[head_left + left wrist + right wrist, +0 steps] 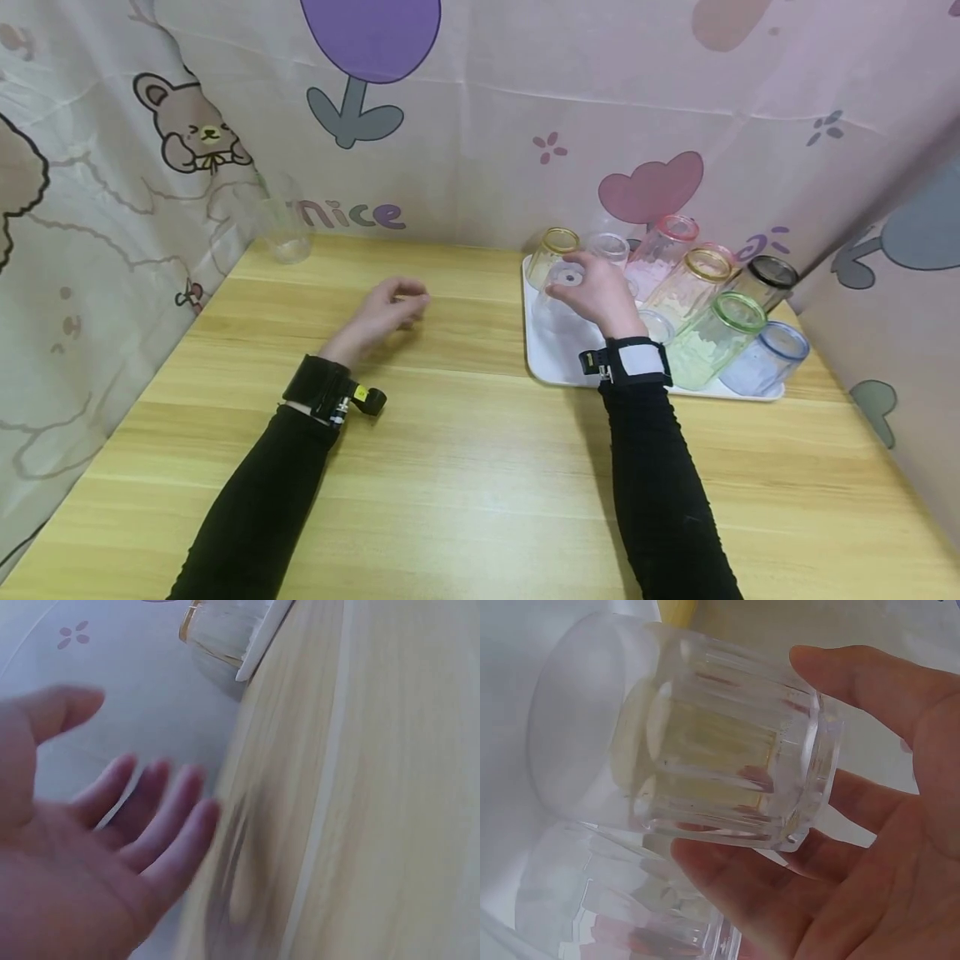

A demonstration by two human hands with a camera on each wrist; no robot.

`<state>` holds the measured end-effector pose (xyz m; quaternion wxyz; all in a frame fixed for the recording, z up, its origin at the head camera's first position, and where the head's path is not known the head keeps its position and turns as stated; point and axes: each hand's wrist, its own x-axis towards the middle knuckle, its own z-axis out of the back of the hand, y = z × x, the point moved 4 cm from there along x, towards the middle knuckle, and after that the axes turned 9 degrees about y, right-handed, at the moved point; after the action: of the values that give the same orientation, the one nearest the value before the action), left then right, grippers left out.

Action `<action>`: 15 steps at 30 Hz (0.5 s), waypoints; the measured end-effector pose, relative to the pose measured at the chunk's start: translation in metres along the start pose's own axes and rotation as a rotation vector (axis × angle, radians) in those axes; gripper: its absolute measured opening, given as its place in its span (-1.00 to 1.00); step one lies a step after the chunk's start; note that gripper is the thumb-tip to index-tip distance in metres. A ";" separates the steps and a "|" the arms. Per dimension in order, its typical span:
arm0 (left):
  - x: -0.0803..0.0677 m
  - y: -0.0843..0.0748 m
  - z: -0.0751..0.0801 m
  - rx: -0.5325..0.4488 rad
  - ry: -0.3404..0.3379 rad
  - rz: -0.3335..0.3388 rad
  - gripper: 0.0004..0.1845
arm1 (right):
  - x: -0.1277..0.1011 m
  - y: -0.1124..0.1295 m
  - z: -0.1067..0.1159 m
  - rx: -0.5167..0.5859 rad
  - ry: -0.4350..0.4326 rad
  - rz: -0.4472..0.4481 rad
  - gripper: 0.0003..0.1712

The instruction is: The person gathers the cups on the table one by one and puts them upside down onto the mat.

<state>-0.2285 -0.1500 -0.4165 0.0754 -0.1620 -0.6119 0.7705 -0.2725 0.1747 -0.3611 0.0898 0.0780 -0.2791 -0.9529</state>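
Observation:
My right hand [603, 296] grips a clear cup [697, 742] near its base, with the thumb on one side and the fingers on the other. This cup is upside down, its mouth toward the white tray [551, 358]; whether it touches the tray I cannot tell. Beside it stands another clear faceted cup [622, 900]. My left hand [378, 317] is over the table to the left of the tray, fingers loosely bent and holding nothing. The left wrist view shows its palm [82, 892] and spread fingers, slightly blurred.
Several tinted cups share the tray, among them yellow [555, 254], pink [663, 250], green [720, 337], blue [765, 358] and a dark-rimmed one [765, 279]. A tall clear cup [288, 242] stands at the table's back left corner. Printed curtains [480, 150] border the wooden table [450, 467].

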 end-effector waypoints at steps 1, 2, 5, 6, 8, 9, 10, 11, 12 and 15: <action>-0.001 -0.001 0.004 0.014 -0.070 -0.013 -0.41 | 0.000 0.001 0.000 -0.005 0.003 0.004 -0.23; -0.003 -0.002 0.008 0.023 -0.152 -0.025 -0.40 | 0.000 0.002 0.000 -0.010 0.006 0.007 -0.23; -0.011 -0.003 0.022 -0.015 -0.421 -0.034 -0.35 | -0.002 0.005 0.002 -0.020 0.001 0.011 -0.23; -0.014 -0.003 0.028 -0.042 -0.514 -0.034 -0.34 | -0.003 0.007 0.003 -0.023 -0.011 0.018 -0.23; -0.021 -0.003 0.039 -0.119 -0.683 -0.055 -0.33 | -0.007 0.012 0.008 -0.021 -0.052 0.038 -0.26; -0.024 -0.003 0.044 -0.156 -0.759 -0.075 -0.32 | -0.009 0.015 0.010 -0.019 -0.080 0.053 -0.28; -0.026 -0.003 0.050 -0.182 -0.825 -0.089 -0.30 | -0.012 0.018 0.013 -0.017 -0.112 0.067 -0.29; -0.028 -0.004 0.056 -0.196 -0.883 -0.098 -0.28 | -0.014 0.022 0.015 -0.015 -0.142 0.079 -0.31; -0.029 -0.003 0.062 -0.208 -0.936 -0.111 -0.25 | -0.017 0.027 0.017 -0.013 -0.170 0.091 -0.32; -0.030 0.000 0.080 -0.206 -1.046 -0.108 -0.12 | -0.025 0.040 0.022 -0.003 -0.236 0.126 -0.35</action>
<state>-0.2281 -0.2327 -0.3956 -0.2165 0.2687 -0.6477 0.6793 -0.2470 0.1580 -0.3182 0.1161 -0.0526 -0.2905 -0.9484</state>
